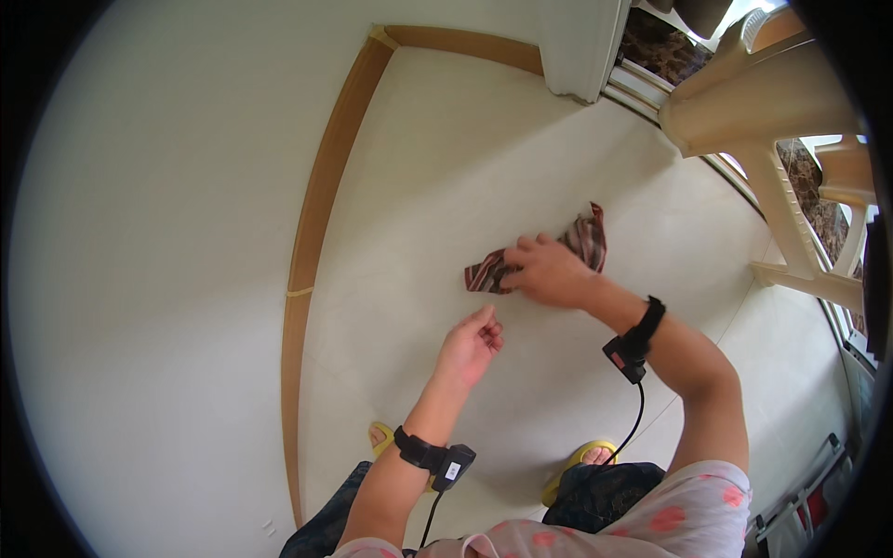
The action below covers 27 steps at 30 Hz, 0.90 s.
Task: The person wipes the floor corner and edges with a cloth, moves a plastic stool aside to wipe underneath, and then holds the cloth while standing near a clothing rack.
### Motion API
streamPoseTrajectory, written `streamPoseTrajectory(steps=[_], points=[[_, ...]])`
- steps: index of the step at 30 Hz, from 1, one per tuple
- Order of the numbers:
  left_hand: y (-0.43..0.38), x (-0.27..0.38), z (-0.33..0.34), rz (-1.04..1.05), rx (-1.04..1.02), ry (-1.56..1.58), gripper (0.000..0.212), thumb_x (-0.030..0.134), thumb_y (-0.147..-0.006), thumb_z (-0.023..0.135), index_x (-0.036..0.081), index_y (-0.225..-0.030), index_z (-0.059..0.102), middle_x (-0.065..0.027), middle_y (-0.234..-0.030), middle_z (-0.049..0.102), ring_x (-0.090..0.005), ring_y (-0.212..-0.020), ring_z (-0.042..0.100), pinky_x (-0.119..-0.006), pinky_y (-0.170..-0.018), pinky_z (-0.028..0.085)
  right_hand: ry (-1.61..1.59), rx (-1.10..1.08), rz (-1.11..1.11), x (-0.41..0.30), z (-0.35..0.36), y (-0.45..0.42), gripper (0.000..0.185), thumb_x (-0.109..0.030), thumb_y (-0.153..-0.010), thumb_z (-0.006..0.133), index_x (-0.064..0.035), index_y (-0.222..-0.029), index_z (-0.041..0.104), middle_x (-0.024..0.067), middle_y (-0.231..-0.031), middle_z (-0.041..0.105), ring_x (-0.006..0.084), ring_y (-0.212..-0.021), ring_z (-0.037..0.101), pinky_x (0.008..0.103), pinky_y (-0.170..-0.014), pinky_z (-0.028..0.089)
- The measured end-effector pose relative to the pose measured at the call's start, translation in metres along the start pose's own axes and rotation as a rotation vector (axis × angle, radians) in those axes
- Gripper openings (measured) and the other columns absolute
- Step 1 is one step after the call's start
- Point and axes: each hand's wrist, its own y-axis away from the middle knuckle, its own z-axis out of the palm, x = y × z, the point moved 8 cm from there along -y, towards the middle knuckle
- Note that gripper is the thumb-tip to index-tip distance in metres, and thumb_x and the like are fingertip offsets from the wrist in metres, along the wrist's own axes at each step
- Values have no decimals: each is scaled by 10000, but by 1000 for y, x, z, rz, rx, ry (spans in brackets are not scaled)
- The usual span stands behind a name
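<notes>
A striped cloth in dark red, brown and grey lies crumpled on the pale tiled floor. My right hand is over its middle, with bent, slightly blurred fingers that hide part of it; whether they grip the fabric cannot be told. Below and to the left of the cloth is my left hand, its fingers curled in and the thumb against the index finger. Nothing shows in it, and it does not touch the cloth. Each forearm wears a black strap with a small cabled box.
A beige plastic chair stands at the upper right beside a sliding-door track. Brown skirting edges the white wall at left. My feet in yellow slippers are below. A folded metal-framed item is at lower right.
</notes>
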Motion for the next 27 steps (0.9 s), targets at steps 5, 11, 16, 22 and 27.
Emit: streamPoseTrajectory(steps=[5,11,16,22,27], points=[[0,-15,-17,-47,45,24,127,191,-892,647,83,-858,589,3,-780,533,-129,-761,529,-257,-667,450,291,356,318,64,-90,-22,381,-72,-760,606,-220,-1109,650,-8,-1104,569,252,-1016,506,401,-826,433],[-1,-19,-9,-60,60,45,130,191,-872,668,88,-847,591,0,-763,534,-124,-737,525,-254,-648,438,118,243,242,70,-76,-20,373,-63,-763,589,-220,-1094,660,-15,-1142,561,248,-1072,492,399,-855,432],[1,-12,-5,-59,25,31,135,187,-872,673,95,-831,584,0,-759,536,-132,-750,530,-258,-668,444,87,-9,25,17,-42,38,366,-85,-733,569,-271,-1033,665,-39,-1125,546,231,-1095,479,388,-901,399],[0,-19,10,-85,-8,-24,137,176,-879,664,90,-817,576,-6,-760,537,-132,-743,531,-259,-661,449,-149,-134,-23,-37,-39,136,315,-66,-733,569,-254,-959,681,-57,-1061,549,196,-1049,490,339,-876,399],[2,-30,26,-110,-43,-87,138,180,-884,661,89,-819,579,-6,-755,537,-130,-736,532,-260,-653,454,208,474,607,75,-143,172,420,34,-709,556,-181,-1036,709,57,-1072,614,290,-1008,512,376,-881,424]])
